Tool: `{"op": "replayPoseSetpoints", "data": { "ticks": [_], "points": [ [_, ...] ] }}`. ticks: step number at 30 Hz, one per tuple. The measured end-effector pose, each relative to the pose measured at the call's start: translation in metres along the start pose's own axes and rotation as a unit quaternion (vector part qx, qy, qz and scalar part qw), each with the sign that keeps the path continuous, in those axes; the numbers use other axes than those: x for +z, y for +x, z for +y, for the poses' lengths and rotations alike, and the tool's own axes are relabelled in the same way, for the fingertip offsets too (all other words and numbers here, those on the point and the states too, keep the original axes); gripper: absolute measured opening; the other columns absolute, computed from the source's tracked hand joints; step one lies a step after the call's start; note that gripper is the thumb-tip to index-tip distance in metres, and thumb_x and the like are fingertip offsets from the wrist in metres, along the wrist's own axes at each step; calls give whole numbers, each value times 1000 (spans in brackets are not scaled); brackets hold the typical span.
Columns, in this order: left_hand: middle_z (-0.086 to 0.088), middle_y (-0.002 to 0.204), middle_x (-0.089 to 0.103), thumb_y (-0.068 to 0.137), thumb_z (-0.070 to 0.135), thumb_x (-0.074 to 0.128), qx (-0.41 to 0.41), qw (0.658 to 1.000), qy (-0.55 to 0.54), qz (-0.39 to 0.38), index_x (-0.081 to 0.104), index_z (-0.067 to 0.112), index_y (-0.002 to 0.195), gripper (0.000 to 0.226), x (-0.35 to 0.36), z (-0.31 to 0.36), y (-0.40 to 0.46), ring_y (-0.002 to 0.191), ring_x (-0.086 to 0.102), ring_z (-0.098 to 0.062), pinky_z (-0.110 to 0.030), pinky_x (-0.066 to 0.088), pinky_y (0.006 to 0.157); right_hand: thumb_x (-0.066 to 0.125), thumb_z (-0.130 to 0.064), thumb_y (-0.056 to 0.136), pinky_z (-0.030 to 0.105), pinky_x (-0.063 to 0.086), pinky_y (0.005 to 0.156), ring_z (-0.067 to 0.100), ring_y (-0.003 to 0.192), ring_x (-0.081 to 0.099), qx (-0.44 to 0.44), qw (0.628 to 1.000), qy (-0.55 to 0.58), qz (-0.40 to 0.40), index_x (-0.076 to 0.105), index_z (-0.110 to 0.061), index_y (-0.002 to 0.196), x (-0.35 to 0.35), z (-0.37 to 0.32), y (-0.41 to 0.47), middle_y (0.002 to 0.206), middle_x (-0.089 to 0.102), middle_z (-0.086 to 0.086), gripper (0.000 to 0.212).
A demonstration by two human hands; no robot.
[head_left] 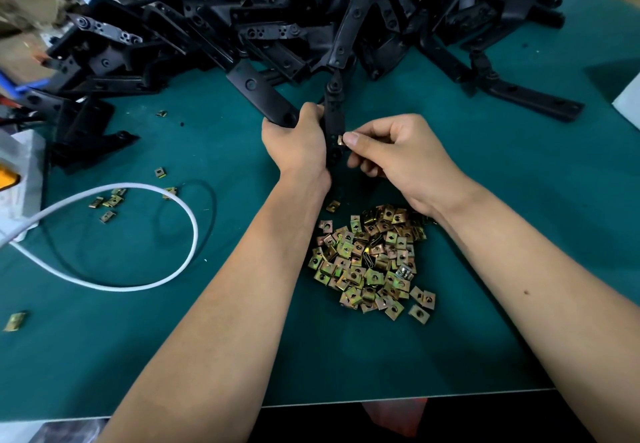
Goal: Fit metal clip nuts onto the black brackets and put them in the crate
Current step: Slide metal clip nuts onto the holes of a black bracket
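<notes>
Head view, step in hand: the left hand is wrapped tight round a black bracket held upright at the centre of the frame, while the right hand has thumb and forefinger pinched together on a single clip nut, pressing it against the bracket's right edge.
Seating of the nut: it touches the bracket edge, but whether it is pushed fully home cannot be told; it looks only partly on.
Other nuts on this bracket: none can be made out on the parts that show.
Supply of nuts: a large heap of clip nuts lies on the green counter at lower centre, just below the right wrist; a few stray nuts lie at centre left near a looped white cable.
Supply of brackets: a big pile of black brackets fills the upper part of the frame, touching the held bracket's far end or close to it.
Crate: not in view, so the count of finished pieces cannot be told.
Progress, as a judgement: with both heaps this large, most of the work looks undone; this bracket must be finished and then carried to the crate.
</notes>
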State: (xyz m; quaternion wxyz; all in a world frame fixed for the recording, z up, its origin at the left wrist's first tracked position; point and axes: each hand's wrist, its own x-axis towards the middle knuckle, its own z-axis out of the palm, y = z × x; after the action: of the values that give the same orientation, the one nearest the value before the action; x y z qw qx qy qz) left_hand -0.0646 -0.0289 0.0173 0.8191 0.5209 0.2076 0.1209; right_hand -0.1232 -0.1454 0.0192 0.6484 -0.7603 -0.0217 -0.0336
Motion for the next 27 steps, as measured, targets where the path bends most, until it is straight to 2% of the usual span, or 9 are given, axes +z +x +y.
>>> {"op": "replayPoseSetpoints", "data": {
  "ticks": [6, 12, 16, 19, 22, 27],
  "points": [
    [-3, 72, 53, 82, 0, 66, 39, 999, 24, 19, 44, 13, 82, 26, -1, -2, 0, 60, 49, -18, -31, 45, 57, 69, -20, 98, 14, 46, 56, 0, 58, 56, -21, 999, -39, 21, 74, -21, 79, 5, 1, -2, 61, 68, -7, 19],
    [2, 73, 54, 81, 6, 68, 71, 995, 61, 41, 46, 16, 83, 25, 0, -5, -1, 60, 51, -16, -31, 49, 59, 69, -20, 98, 12, 44, 57, -3, 55, 55, -33, 998, -47, 30, 72, -22, 75, 11, 2, -2, 59, 66, -9, 24],
    [-1, 72, 53, 80, 3, 67, 61, 996, 50, 33, 45, 15, 82, 26, 0, -5, 0, 63, 51, -20, -36, 49, 62, 69, -19, 98, 13, 44, 56, 1, 57, 55, -32, 999, -27, 9, 73, -22, 75, 8, 1, -2, 60, 67, -7, 23],
    [-4, 72, 54, 83, 0, 66, 28, 999, 33, 15, 46, 12, 84, 24, 0, -4, -1, 60, 51, -18, -33, 47, 58, 69, -19, 99, 17, 44, 56, 6, 59, 56, -7, 1000, 21, -9, 75, -15, 82, 2, 2, -1, 64, 68, -2, 18],
    [-10, 79, 60, 85, 0, 66, -5, 1000, 7, 10, 48, 10, 88, 21, 0, 0, -2, 62, 56, -21, -31, 49, 56, 67, -17, 100, 18, 45, 56, 7, 60, 56, 24, 997, 70, -27, 77, -11, 87, -4, 2, 2, 69, 71, 4, 17],
    [-11, 81, 60, 85, 0, 65, -7, 1000, 9, 3, 47, 10, 87, 21, -1, 1, -3, 64, 56, -21, -30, 50, 56, 73, -14, 95, 18, 46, 58, 6, 62, 58, 8, 999, 45, -19, 80, -18, 86, -3, 4, 1, 69, 72, 2, 12]
  ]
}}
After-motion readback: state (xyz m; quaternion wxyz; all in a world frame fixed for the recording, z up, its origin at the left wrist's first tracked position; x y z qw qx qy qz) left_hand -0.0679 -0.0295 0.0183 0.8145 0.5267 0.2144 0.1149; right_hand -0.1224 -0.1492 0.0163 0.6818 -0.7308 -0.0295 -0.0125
